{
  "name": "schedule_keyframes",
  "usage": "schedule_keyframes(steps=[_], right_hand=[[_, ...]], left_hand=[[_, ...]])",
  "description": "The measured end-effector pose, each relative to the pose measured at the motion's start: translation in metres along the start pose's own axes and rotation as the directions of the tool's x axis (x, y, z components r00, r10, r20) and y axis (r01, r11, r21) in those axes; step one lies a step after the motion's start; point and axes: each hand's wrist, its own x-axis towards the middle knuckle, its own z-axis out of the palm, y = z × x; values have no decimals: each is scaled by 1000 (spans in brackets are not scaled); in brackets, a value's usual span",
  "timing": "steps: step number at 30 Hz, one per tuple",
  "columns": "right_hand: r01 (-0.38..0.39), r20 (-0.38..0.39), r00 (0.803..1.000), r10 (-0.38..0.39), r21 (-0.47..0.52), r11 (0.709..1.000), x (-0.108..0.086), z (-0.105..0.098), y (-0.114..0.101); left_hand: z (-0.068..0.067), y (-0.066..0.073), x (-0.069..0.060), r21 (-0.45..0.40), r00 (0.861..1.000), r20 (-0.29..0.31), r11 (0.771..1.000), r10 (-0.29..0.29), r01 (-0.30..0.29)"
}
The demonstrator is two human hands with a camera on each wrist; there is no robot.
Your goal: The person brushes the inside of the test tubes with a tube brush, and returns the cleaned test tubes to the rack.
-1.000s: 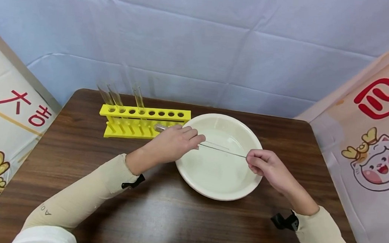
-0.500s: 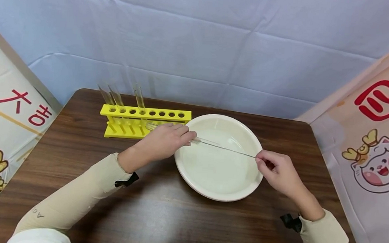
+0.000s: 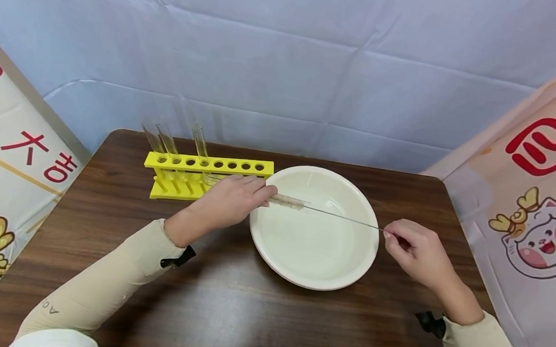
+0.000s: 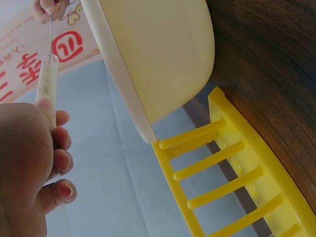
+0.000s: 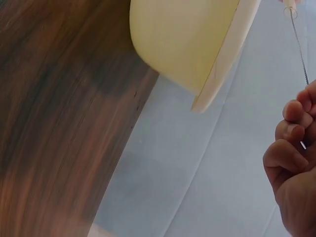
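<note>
My left hand (image 3: 235,200) grips a clear glass test tube (image 3: 212,180) lying nearly level over the left rim of a cream basin (image 3: 311,283). Its rounded end shows behind the hand, and its mouth points right. Pale bristles of a test tube brush (image 3: 289,201) sit inside the tube, close to the mouth. From there the thin twisted wire (image 3: 344,217) runs out to my right hand (image 3: 416,251), which pinches it just beyond the basin's right rim. In the left wrist view the tube (image 4: 48,79) is wrapped by the left fingers, which hide part of it.
A yellow test tube rack (image 3: 211,163) stands behind the left hand, close to the basin. Three glass tubes (image 3: 201,142) stand in its left half. Brown wooden table (image 3: 259,321) lies in front, and a pale cloth (image 3: 285,62) hangs behind.
My right hand has moved right, drawing the brush along the tube so its bristles now show near the mouth. The left hand with the tube has shifted slightly left.
</note>
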Motion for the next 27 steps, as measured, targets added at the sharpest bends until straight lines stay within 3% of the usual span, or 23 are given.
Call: schedule_keyframes(steps=[6,11,16,21,27], right_hand=[[31,-14,999,-32,-81,996,-3,-6,6],[75,-70,994,-84,-121,990,-5,-7,11],[68,-94,992,-82,-141,988,-9,-7,15],[37,-79,996,-42,-58,998,-13,-11,16],[-77,26,997,75,81,994,-15,-20,15]], left_hand=[[-2,-1,-1,-4,1000,6,1000,-16,16],[-4,-1,-2,-12,1000,1,1000,-28,28],[-5,-3,-5,-4,1000,1,1000,-31,31],[-6,-5,-8,-2,1000,1,1000,-30,30],[-6,-6,-10,-2,1000,-14,1000,-25,25]])
